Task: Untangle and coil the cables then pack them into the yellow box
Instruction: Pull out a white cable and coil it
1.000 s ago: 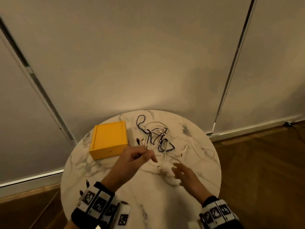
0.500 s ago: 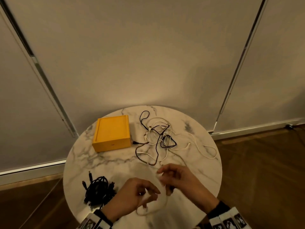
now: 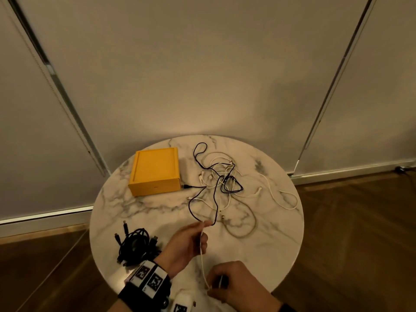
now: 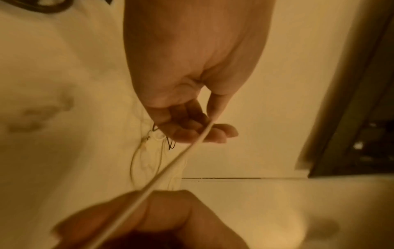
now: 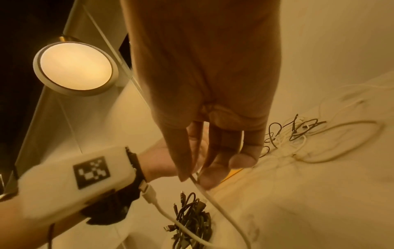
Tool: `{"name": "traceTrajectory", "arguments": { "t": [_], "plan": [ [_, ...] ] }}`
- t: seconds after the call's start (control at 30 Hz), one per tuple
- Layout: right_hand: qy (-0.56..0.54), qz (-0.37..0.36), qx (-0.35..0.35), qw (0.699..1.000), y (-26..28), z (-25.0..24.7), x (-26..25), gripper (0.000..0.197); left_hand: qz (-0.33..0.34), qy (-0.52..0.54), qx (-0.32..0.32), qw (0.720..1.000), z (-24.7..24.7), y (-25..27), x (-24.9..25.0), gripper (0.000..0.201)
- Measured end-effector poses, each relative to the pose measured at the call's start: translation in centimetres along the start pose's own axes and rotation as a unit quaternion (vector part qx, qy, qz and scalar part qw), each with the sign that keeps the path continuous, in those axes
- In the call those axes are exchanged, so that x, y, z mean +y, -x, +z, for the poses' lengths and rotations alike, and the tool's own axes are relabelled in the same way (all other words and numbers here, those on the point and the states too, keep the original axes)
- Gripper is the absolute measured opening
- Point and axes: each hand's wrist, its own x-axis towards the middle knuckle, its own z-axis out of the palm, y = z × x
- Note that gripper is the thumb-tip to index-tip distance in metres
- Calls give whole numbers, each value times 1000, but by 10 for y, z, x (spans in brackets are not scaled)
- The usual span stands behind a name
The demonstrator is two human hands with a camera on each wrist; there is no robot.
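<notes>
A closed yellow box [image 3: 155, 171] sits at the back left of the round marble table [image 3: 270, 248]. To its right lies a tangle of white and black cables [image 3: 221, 181]. My left hand [image 3: 203, 230] holds a white cable [image 3: 202, 260] between thumb and curled fingers, just in front of the tangle. My right hand [image 3: 216, 287], near the table's front edge, pinches the same cable lower down. In the left wrist view the white cable [image 4: 181, 155] runs taut past my left fingers [image 4: 202, 133]. In the right wrist view my right fingertips [image 5: 204, 178] pinch the cable [image 5: 215, 202].
A coiled bundle of black cables [image 3: 135, 246] lies at the front left of the table, also visible as the black bundle [image 5: 192, 220] in the right wrist view. White wall panels stand behind the table, wooden floor [image 3: 360, 244] around it. A round lamp [image 5: 74, 67] glows at the side.
My hands have moved apart: the right one drew back to the near edge and the left one rose toward the tangle. The white cable is now stretched between them.
</notes>
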Motion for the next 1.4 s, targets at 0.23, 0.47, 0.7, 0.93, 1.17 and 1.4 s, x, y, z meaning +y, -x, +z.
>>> {"name": "traceTrajectory", "arguments": {
  "t": [0.23,0.47,0.7,0.93,1.17,1.4],
  "plan": [
    [-281,68,155,945,-5,-30,0,35,202,-294,-150,922,22,27,23,9],
    [-506,31,132,852,-1,-57,-22,30,153,-489,-138,847,20,34,-26,10],
    [-346,-94,185,915,28,-60,-29,24,206,-355,-46,911,16,41,-47,28],
    [-274,-95,67,955,59,-56,-47,20,339,-442,-12,830,7,58,-29,41],
    [-222,-65,271,935,71,-91,-25,20,146,-369,-54,916,4,70,-57,22],
    [-121,21,359,925,70,-107,11,18,51,-265,-96,958,-14,94,-69,34]
  ]
}}
